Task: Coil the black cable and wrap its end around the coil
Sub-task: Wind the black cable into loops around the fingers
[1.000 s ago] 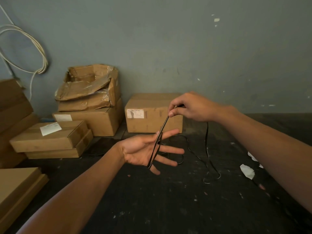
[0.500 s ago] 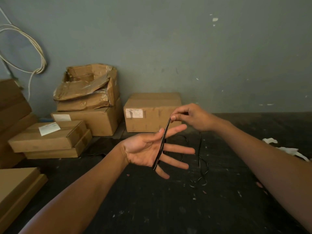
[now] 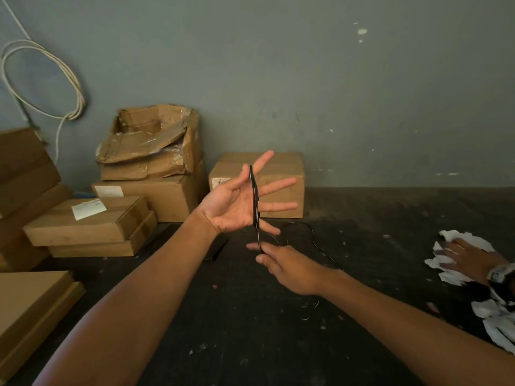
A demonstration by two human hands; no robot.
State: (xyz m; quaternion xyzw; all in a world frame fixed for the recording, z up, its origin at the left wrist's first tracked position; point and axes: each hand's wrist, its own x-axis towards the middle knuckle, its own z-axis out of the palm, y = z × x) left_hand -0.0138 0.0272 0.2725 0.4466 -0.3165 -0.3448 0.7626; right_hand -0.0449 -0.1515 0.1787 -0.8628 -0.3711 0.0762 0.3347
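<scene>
Dropped below centre frame, our right hand pinches the black cable running vertically across our spread-fingered left hand.

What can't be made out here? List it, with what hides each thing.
Head view only:
- Black cable: the number of turns around the left hand; strands overlap, too thin.
- Right hand: its grip on the cable, hidden by the fingers.
- Cable's free end: lost against the dark floor.
- Box label: too small.
</scene>
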